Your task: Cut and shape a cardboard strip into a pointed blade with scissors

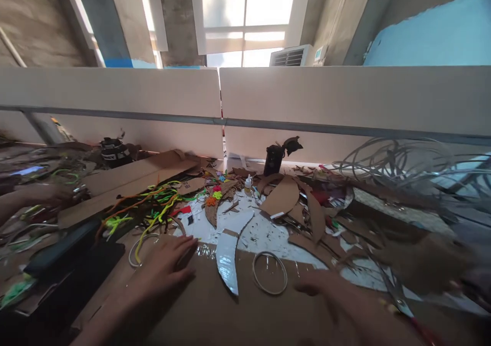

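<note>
My left hand (169,264) lies over the brown cardboard sheet (245,325), fingers stretched out and holding nothing. To its right is a curved, pointed cardboard piece (227,264) with a shiny white face and a bare brown band near its upper part. A pale thin ring (269,273) lies flat between that piece and my right hand (326,289). My right hand is slightly blurred, its fingers apart and seemingly empty. Another pale ring (134,251) with yellow cord across it sits beside my left hand.
Scissors (397,297) lie at the right. Cardboard scraps (282,197), coloured cords (164,208) and a small glue bottle (248,183) cover the back. A coil of clear tubing (391,167) stands far right. Another person's hand (49,195) is at the left.
</note>
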{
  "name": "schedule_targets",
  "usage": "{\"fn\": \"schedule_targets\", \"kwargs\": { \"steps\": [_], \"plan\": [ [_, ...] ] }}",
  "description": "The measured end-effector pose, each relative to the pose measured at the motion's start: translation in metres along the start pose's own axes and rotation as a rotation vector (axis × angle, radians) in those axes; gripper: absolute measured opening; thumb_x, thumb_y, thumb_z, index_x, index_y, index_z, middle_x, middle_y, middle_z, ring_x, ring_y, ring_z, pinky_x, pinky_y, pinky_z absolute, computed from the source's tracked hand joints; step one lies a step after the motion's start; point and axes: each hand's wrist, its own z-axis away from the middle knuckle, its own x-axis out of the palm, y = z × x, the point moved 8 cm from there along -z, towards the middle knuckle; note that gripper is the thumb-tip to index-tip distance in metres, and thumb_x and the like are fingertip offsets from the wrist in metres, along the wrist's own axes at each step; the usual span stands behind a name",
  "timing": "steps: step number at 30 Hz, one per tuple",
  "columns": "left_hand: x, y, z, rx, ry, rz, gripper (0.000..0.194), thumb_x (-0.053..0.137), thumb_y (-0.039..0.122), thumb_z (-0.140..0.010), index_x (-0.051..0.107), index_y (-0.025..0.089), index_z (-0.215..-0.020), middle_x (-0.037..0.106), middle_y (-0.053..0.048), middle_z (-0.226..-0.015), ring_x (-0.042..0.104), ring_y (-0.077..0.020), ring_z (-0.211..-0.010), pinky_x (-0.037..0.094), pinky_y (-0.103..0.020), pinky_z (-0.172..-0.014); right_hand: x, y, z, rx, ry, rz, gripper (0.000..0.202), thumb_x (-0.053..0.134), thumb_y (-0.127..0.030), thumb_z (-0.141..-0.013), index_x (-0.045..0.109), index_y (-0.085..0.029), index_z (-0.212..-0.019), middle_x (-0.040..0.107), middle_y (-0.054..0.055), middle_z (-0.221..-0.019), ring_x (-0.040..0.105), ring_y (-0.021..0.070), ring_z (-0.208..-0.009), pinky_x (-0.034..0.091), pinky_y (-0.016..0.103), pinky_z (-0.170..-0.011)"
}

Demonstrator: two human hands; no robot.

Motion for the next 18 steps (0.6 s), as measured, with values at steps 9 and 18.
{"fn": "schedule_targets", "kwargs": {
  "steps": [9, 18],
  "plan": [
    [-0.001, 0.019, -0.042, 0.132, -0.084, -0.296, 0.036, 0.059, 0.05, -0.083, 0.069, 0.021, -0.102, 0.061, -0.009, -0.102, 0.053, -0.0298, -0.102, 0.038, -0.034, -0.088, 0.047, 0.139, 0.096, 0.176, -0.045, 0.639, 0.081, 0.077, -0.031, -0.066, 0.048, -0.034, -0.142, 0.037, 0.008, -0.156, 0.043, 0.043, -0.135, 0.044, 0.059, -0.104],
    [0.011, 0.013, -0.072, 0.104, -0.233, -0.129, 0.031, 0.047, 0.048, -0.088, 0.061, 0.021, -0.08, 0.06, 0.0, -0.077, 0.056, -0.0207, -0.076, 0.038, -0.024, -0.068, 0.037, 0.119, 0.106, 0.241, 0.182, 0.639, 0.05, 0.065, -0.039, -0.083, 0.061, -0.023, -0.13, 0.053, 0.014, -0.145, 0.052, 0.0346, -0.13, 0.048, 0.049, -0.104]
  ]
}}
